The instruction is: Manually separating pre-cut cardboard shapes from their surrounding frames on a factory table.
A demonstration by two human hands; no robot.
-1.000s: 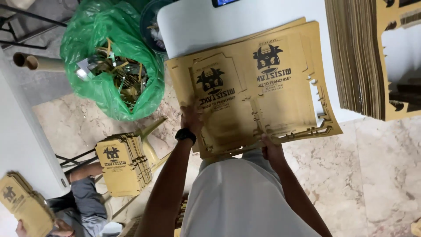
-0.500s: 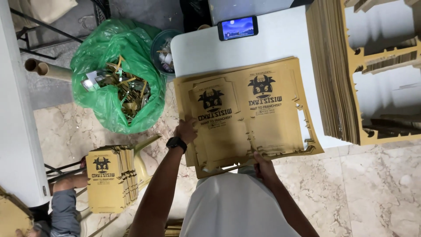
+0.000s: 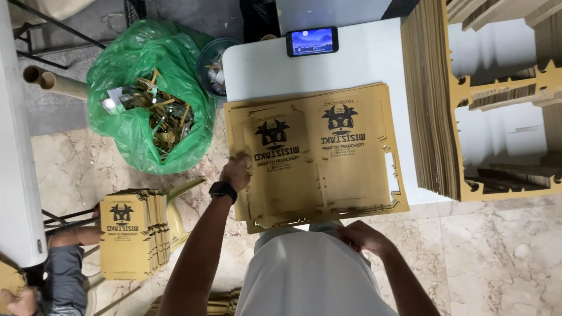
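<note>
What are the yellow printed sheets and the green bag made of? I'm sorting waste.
The yellow printed sheets look like matte cardboard: flat, stiff, die-cut edges, stacked. The green bag looks like thin glossy plastic film: it crinkles and shines, holding scrap strips.

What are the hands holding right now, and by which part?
The left hand grips the left edge of the printed cardboard sheets; the right hand is at their near edge, its grip unclear.

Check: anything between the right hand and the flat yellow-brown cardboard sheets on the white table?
Nothing visible. The right hand sits at the near edge of the flat yellow-brown printed cardboard sheets, with no object between. The left hand already rests on the stack's left edge. The phone lies beyond the stack.
</note>
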